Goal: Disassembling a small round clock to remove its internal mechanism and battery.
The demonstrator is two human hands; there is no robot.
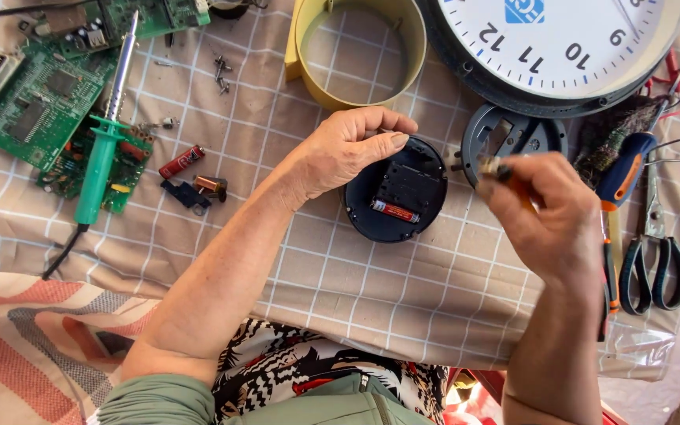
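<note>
My left hand (352, 149) rests on the rim of a round black clock movement (397, 197), gripping its upper left edge. A small red battery (394, 211) sits in the movement's slot. My right hand (541, 212) is raised to the right of it, fingers pinched on a small orange-handled tool (505, 175) whose tip points left toward the movement. A dark round plastic part (513, 134) lies just behind the right hand.
A white clock face (560, 47) and a yellow clock ring (356, 55) lie at the top. Green circuit boards (37, 94) and a green soldering iron (104, 149) are at left, with a loose red battery (181, 161). Scissors (655, 260) and a blue-orange screwdriver (627, 169) lie at right.
</note>
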